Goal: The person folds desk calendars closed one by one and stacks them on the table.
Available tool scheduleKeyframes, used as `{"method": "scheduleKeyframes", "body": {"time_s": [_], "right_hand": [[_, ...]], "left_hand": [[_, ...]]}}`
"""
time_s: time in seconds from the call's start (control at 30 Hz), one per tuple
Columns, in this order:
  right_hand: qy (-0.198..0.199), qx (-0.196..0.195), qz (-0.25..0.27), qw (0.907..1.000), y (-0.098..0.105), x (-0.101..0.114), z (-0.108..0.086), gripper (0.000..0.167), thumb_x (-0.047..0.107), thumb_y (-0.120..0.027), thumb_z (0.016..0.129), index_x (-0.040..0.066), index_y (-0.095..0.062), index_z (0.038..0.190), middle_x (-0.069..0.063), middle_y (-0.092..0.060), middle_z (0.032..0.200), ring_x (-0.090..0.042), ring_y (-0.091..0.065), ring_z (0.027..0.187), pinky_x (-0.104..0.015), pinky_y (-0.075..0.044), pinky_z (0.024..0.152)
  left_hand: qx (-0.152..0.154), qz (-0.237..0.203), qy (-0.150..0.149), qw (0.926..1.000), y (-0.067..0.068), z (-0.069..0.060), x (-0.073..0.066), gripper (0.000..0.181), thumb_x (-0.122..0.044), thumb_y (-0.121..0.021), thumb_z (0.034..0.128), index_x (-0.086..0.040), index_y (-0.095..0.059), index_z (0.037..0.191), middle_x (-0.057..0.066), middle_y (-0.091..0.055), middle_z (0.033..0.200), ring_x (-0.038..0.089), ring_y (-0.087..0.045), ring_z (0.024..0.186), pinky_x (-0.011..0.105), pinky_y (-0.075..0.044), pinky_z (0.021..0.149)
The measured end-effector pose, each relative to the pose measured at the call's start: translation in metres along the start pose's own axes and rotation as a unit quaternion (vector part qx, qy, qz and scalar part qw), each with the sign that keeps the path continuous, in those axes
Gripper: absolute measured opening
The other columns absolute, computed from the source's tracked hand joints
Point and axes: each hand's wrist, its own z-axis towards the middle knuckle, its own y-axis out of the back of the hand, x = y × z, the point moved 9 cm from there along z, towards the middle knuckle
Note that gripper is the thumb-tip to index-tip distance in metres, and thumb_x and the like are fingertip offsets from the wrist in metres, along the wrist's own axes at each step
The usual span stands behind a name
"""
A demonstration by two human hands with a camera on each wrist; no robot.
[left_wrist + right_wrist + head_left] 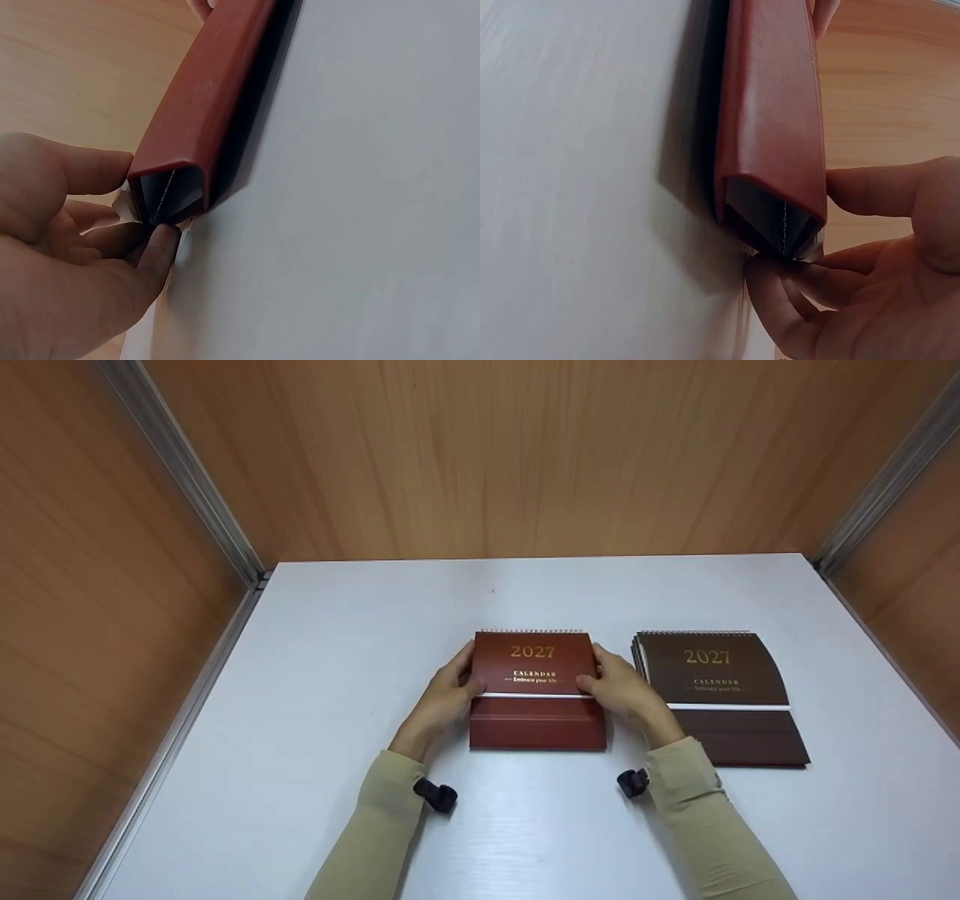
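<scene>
A red spiral-bound desk calendar with gold "2027" lettering faces up near the middle of the table. My left hand grips its left edge, thumb on the front cover. On the opposite edge, my right hand holds it the same way. The left wrist view shows the calendar's folded red base end-on, hollow inside, with the left fingers curled at its corner. In the right wrist view the other hollow end of the red calendar sits between the right thumb and fingers.
Right of the red calendar lies a dark brown 2027 calendar, partly behind my right hand and sleeve; layered edges show at its upper left. Both lie over a white table. Wooden panels stand at the back and sides.
</scene>
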Motion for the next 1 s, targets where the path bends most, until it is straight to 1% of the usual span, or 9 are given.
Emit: {"method": "scheduleKeyframes", "body": {"time_s": [0.13,0.27,0.43,0.53,0.7,0.8,0.87,0.9,1.0], "right_hand": [[0.002,0.002,-0.014,0.9999,0.000,0.000,0.001,0.060,0.007,-0.057,0.106,-0.005,-0.035,0.160,-0.031,-0.056,0.147,-0.046,-0.051,0.139,-0.060,-0.035,0.123],[0.001,0.004,-0.025,0.9997,0.000,-0.001,0.001,0.063,0.008,-0.057,0.106,-0.006,-0.033,0.162,-0.032,-0.054,0.150,-0.047,-0.049,0.142,-0.060,-0.033,0.124],[0.000,0.005,-0.027,0.9996,0.001,-0.002,0.002,0.066,0.009,-0.057,0.106,-0.006,-0.029,0.163,-0.033,-0.052,0.152,-0.048,-0.047,0.143,-0.060,-0.031,0.124],[0.000,0.009,-0.015,0.9999,0.001,-0.003,0.003,0.069,0.010,-0.057,0.106,-0.007,-0.026,0.164,-0.034,-0.050,0.153,-0.048,-0.046,0.145,-0.060,-0.031,0.125],[-0.013,0.022,0.032,0.9991,0.001,-0.003,0.000,0.078,0.013,-0.058,0.107,-0.007,-0.012,0.167,-0.035,-0.041,0.159,-0.048,-0.040,0.149,-0.057,-0.027,0.128],[-0.015,0.028,0.046,0.9984,0.003,0.000,-0.002,0.083,0.014,-0.058,0.107,-0.006,-0.004,0.167,-0.036,-0.034,0.163,-0.048,-0.035,0.153,-0.056,-0.021,0.130],[-0.014,0.028,0.040,0.9987,0.005,0.003,-0.004,0.085,0.016,-0.058,0.108,-0.006,-0.001,0.167,-0.035,-0.027,0.167,-0.047,-0.026,0.157,-0.056,-0.016,0.131],[-0.009,0.030,0.038,0.9988,0.006,0.004,-0.005,0.086,0.017,-0.058,0.108,-0.006,0.001,0.167,-0.035,-0.022,0.169,-0.048,-0.024,0.158,-0.056,-0.016,0.131],[0.005,0.026,0.020,0.9994,0.011,0.010,-0.010,0.085,0.021,-0.058,0.108,-0.005,-0.003,0.168,-0.033,-0.014,0.172,-0.051,-0.023,0.157,-0.058,-0.021,0.130]], "left_hand": [[0.002,0.003,0.003,1.0000,0.000,0.000,0.000,0.074,-0.008,-0.056,0.1078,-0.017,-0.020,0.171,0.007,-0.029,0.174,0.027,-0.023,0.162,0.043,-0.020,0.132],[0.001,0.006,0.004,1.0000,0.000,0.000,0.000,0.073,-0.008,-0.058,0.1076,-0.016,-0.022,0.171,0.009,-0.030,0.174,0.028,-0.024,0.162,0.044,-0.021,0.132],[-0.004,0.022,0.005,0.9997,0.000,0.000,-0.001,0.070,-0.010,-0.057,0.1085,-0.017,-0.025,0.170,0.008,-0.031,0.173,0.027,-0.024,0.162,0.044,-0.021,0.132],[-0.009,0.031,0.009,0.9994,0.001,-0.002,-0.002,0.067,-0.015,-0.055,0.1092,-0.019,-0.028,0.170,0.008,-0.034,0.172,0.027,-0.027,0.161,0.045,-0.022,0.131],[-0.011,0.043,0.009,0.9990,0.002,-0.006,-0.007,0.067,-0.019,-0.055,0.1095,-0.019,-0.027,0.170,0.011,-0.036,0.171,0.031,-0.035,0.157,0.048,-0.027,0.130],[-0.019,0.050,0.006,0.9986,0.005,-0.007,-0.012,0.067,-0.020,-0.056,0.1091,-0.019,-0.028,0.170,0.015,-0.036,0.170,0.034,-0.038,0.155,0.051,-0.032,0.127],[-0.031,0.063,0.000,0.9975,0.008,-0.008,-0.015,0.067,-0.020,-0.056,0.1087,-0.020,-0.029,0.170,0.016,-0.034,0.171,0.037,-0.036,0.156,0.053,-0.032,0.127],[-0.039,0.073,-0.004,0.9966,0.010,-0.009,-0.018,0.066,-0.020,-0.056,0.1086,-0.019,-0.030,0.169,0.016,-0.033,0.172,0.038,-0.035,0.157,0.053,-0.031,0.127],[-0.056,0.112,-0.030,0.9916,0.016,-0.010,-0.026,0.065,-0.018,-0.056,0.1088,-0.016,-0.031,0.169,0.016,-0.030,0.173,0.038,-0.028,0.159,0.052,-0.025,0.130]]}}
